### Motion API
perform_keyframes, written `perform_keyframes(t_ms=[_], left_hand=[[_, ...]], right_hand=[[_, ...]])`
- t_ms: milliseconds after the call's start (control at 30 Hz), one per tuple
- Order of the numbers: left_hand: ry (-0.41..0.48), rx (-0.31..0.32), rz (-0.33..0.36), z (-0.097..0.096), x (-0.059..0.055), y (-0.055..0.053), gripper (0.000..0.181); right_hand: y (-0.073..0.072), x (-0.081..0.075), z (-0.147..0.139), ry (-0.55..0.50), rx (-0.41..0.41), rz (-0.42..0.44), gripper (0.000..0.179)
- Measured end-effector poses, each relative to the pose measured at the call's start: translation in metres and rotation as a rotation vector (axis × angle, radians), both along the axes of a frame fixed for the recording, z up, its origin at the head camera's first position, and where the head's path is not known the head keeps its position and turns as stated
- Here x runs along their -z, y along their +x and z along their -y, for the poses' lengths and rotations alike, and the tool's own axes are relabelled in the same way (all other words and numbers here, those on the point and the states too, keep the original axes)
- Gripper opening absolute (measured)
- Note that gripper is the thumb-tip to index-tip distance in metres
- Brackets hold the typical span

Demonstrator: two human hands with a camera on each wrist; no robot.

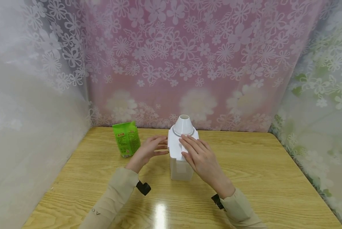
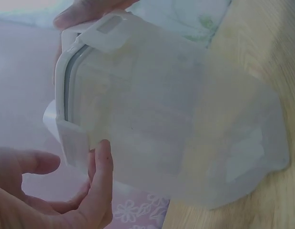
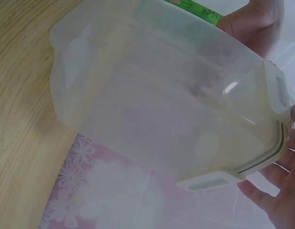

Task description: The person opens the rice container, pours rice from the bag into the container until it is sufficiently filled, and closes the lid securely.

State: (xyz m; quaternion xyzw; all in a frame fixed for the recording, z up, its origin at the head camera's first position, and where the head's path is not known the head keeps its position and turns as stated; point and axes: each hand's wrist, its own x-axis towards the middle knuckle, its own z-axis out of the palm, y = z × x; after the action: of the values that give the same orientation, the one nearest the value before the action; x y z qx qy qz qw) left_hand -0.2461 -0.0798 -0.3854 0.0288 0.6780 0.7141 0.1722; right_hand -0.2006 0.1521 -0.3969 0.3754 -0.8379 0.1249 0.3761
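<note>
A translucent plastic container (image 1: pixel 181 171) with a white lid (image 1: pixel 174 149) stands upright on the table. On the lid's far part is a white cone-shaped spout (image 1: pixel 183 126) with an open top. My right hand (image 1: pixel 201 161) rests on the lid with its fingers extended. At the container's left side, my left hand (image 1: pixel 148 149) has its fingers stretched toward the lid's edge. In the left wrist view, those fingertips are at a white side latch (image 2: pixel 75 142), the thumb apart from it. Another latch (image 3: pixel 211 181) hangs outward in the right wrist view.
A bright green printed bag (image 1: pixel 126 140) stands left of the container, just beyond my left hand. The wooden table (image 1: pixel 245 165) reaches back to a pink floral curtain (image 1: pixel 188 63). Pale curtains hang along both sides.
</note>
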Motion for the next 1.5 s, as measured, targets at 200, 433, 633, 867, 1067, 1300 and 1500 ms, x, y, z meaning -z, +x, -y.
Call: perform_keyframes(t_ms=[200,433,633,867,1067,1300,1500], left_hand=[[0.089,-0.013,0.151,-0.001,0.001,-0.010,0.045],[0.163,0.015,0.256,-0.001,0.003,-0.018,0.034],[0.205,0.063,0.311,0.003,0.003,-0.022,0.022],[0.185,0.091,0.348,0.005,0.001,-0.024,0.021],[0.176,0.093,0.361,0.004,0.002,-0.025,0.024],[0.134,0.097,0.335,0.002,0.003,-0.026,0.025],[0.120,0.113,0.329,0.001,0.005,-0.027,0.029]], right_hand=[[0.000,-0.001,0.001,-0.013,-0.008,-0.001,0.054],[0.000,-0.001,0.002,-0.026,-0.013,-0.003,0.054],[0.001,-0.001,0.001,-0.025,-0.015,0.009,0.054],[0.002,-0.002,0.001,-0.021,-0.012,0.004,0.054],[0.003,-0.002,0.003,-0.019,-0.013,-0.006,0.054],[0.004,-0.002,0.004,-0.025,-0.018,-0.007,0.054],[0.005,-0.001,0.004,-0.022,-0.015,-0.004,0.054]])
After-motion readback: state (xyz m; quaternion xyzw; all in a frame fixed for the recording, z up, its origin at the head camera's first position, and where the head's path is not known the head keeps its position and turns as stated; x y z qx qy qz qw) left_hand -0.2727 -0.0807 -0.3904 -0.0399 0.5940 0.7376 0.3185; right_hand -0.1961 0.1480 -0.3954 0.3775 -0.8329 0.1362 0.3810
